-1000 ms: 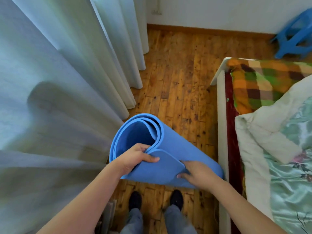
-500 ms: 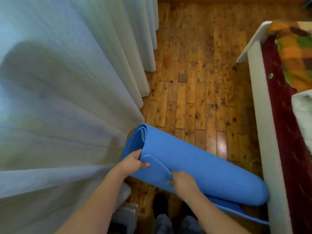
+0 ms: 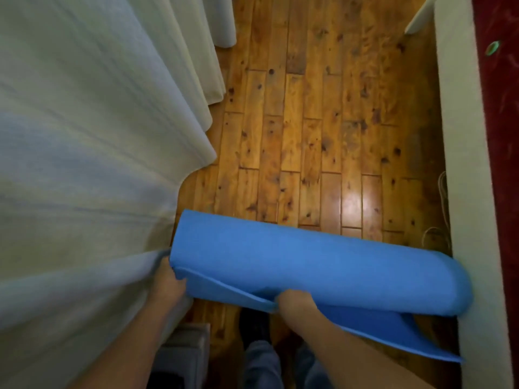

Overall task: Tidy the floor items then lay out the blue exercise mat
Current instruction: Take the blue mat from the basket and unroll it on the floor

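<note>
Reaching forward and down with both bare forearms. Gripping the left end of the mat (image 3: 309,265) with the left hand (image 3: 168,284), just beside the pale curtain (image 3: 98,164), with fingertips hidden under the foam. Clasping the loose flap's edge with the right hand (image 3: 295,303), near the roll's middle. Smooth blue foam, loosely rolled into a thick tube, held crosswise over the knotty plank floor (image 3: 309,136), with its right end against the white bed frame (image 3: 466,164).
</note>
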A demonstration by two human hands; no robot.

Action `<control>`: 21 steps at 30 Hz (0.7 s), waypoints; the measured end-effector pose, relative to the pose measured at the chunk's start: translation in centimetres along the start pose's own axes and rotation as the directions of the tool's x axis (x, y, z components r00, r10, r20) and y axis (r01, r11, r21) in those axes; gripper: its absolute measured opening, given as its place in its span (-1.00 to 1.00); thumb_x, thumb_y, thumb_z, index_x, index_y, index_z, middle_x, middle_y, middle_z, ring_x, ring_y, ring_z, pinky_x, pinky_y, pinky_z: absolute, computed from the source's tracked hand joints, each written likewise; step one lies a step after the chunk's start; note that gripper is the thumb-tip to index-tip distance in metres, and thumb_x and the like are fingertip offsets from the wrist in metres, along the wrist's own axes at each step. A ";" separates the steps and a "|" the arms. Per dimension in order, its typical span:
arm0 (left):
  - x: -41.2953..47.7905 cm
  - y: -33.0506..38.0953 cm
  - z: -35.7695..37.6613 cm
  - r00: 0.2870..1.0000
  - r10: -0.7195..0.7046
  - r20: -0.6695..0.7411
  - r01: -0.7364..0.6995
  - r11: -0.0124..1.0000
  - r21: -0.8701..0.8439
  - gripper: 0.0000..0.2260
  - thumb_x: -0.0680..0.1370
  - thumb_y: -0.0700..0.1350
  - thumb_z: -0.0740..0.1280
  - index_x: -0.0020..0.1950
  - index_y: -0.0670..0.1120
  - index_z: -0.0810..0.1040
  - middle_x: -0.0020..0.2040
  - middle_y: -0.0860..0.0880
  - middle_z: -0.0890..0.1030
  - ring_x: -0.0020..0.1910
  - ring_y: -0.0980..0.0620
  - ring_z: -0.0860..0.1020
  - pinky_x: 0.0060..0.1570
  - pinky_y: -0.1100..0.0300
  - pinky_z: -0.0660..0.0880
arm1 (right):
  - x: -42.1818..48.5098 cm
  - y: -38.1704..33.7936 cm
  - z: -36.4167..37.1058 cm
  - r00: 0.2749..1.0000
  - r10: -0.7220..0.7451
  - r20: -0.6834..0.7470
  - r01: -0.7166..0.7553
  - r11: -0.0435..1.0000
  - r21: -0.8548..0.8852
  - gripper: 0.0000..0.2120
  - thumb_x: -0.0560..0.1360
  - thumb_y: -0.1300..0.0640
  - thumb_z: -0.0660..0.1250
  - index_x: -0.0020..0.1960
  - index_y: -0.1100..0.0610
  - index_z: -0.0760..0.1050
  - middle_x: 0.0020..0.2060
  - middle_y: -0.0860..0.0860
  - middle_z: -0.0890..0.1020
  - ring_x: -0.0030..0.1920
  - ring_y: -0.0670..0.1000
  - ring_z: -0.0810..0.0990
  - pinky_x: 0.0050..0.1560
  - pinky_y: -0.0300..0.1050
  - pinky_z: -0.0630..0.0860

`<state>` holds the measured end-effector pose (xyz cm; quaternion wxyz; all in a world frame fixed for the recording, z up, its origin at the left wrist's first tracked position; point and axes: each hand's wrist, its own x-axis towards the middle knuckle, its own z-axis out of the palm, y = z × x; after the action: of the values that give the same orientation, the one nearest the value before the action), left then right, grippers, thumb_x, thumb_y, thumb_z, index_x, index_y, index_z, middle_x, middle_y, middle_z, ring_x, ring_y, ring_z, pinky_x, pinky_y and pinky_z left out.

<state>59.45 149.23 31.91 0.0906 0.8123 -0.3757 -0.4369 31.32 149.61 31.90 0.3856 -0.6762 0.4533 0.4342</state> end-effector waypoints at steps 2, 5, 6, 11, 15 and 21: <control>-1.6 0.2 1.6 0.983 0.160 -0.089 -0.083 0.823 0.562 -0.34 0.27 -0.32 0.45 0.38 -0.21 0.45 0.35 -0.28 0.44 0.36 -0.34 0.36 0.41 -0.25 0.15 | -0.1 -0.3 0.8 0.999 -0.050 -0.018 0.049 0.998 -0.038 -0.72 0.59 0.22 0.16 0.25 0.19 0.49 0.19 0.18 0.58 0.21 0.22 0.55 0.20 0.09 0.48; -5.2 3.7 5.5 0.865 0.371 0.338 -0.492 0.494 0.717 -0.21 0.29 -0.13 0.47 0.52 -0.04 0.33 0.51 -0.12 0.33 0.51 -0.27 0.23 0.47 -0.33 0.00 | 0.2 -1.0 0.9 0.996 -0.083 -0.020 0.081 0.993 -0.091 -0.84 0.56 0.21 0.23 0.10 0.18 0.52 0.12 0.16 0.61 0.12 0.20 0.59 -0.01 0.02 0.47; -6.2 4.6 7.4 0.809 0.328 0.488 -0.587 0.429 0.686 -0.33 0.42 -0.10 0.38 0.53 0.01 0.29 0.50 -0.04 0.34 0.51 -0.20 0.24 0.48 -0.26 0.05 | 0.2 -1.1 0.6 0.995 -0.091 -0.035 0.087 0.991 -0.100 -0.91 0.56 0.22 0.24 0.02 0.17 0.50 0.10 0.15 0.62 0.10 0.20 0.61 -0.09 -0.01 0.43; -7.7 7.8 12.9 0.877 0.063 0.476 -0.469 0.318 0.824 -0.73 0.63 -0.19 0.11 0.23 -0.04 0.53 0.22 -0.03 0.60 0.24 -0.07 0.55 0.20 0.06 0.41 | 0.5 0.8 0.2 0.994 -0.057 -0.094 0.053 0.998 -0.045 -0.93 0.54 0.25 0.26 -0.06 0.16 0.52 0.06 0.14 0.64 0.08 0.18 0.61 -0.09 -0.02 0.43; -7.4 9.0 13.5 0.892 0.000 0.453 -0.437 0.267 0.859 -0.73 0.62 -0.22 0.15 0.20 -0.02 0.56 0.18 0.01 0.62 0.19 -0.02 0.59 0.12 0.10 0.49 | -0.1 6.8 2.1 0.993 0.119 -0.014 -0.119 0.993 0.004 -0.72 0.56 0.19 0.26 0.26 0.17 0.50 0.23 0.12 0.56 0.24 0.16 0.54 0.18 0.02 0.49; -7.2 9.4 12.6 0.862 0.011 0.508 -0.500 0.187 0.845 -0.77 0.61 -0.21 0.18 0.20 0.01 0.51 0.17 0.02 0.59 0.17 -0.03 0.57 0.10 0.07 0.48 | -2.1 12.5 6.8 0.980 0.191 0.056 -0.196 0.975 0.106 -0.62 0.59 0.07 0.19 0.35 0.20 0.46 0.34 0.16 0.50 0.35 0.17 0.47 0.33 0.04 0.40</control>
<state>42.21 149.87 33.46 -0.4310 0.5085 -0.7054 -0.2409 17.44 152.77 30.02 0.3887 -0.5964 0.5315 0.4589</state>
